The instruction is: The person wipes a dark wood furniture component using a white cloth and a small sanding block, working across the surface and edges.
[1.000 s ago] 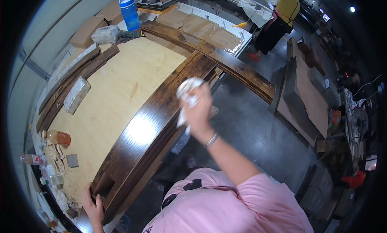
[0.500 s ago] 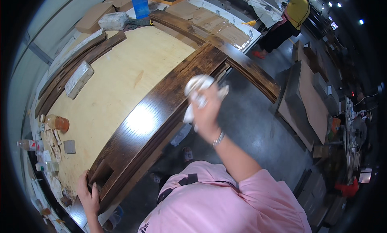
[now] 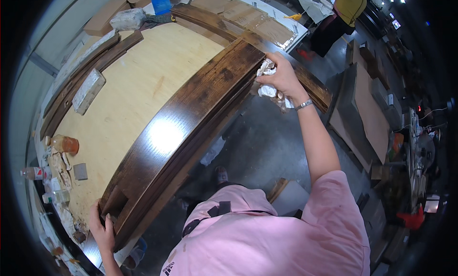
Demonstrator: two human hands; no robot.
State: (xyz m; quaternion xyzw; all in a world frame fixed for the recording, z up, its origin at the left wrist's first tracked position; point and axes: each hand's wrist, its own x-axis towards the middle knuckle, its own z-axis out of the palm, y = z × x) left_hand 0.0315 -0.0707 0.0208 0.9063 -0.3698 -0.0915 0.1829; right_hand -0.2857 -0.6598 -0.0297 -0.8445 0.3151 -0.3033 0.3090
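A long dark-stained curved wooden board (image 3: 181, 128) lies along the near edge of a pale plywood worktop (image 3: 138, 90). My right hand (image 3: 282, 78) is shut on a crumpled white rag (image 3: 267, 80) and presses it against the board's far end. My left hand (image 3: 102, 230) grips the near end of the board at the lower left, fingers wrapped over its edge.
A blue container (image 3: 160, 0), cardboard boxes (image 3: 102, 19) and a wrapped block (image 3: 88, 90) sit on the worktop's far side. Bottles and a jar (image 3: 64, 144) stand at the left edge. A person in a yellow top (image 3: 341, 13) works at the back. Wooden panels (image 3: 365, 113) lie on the floor to the right.
My right hand has slid the rag farther along the board toward its far end. My left hand stays on the near end.
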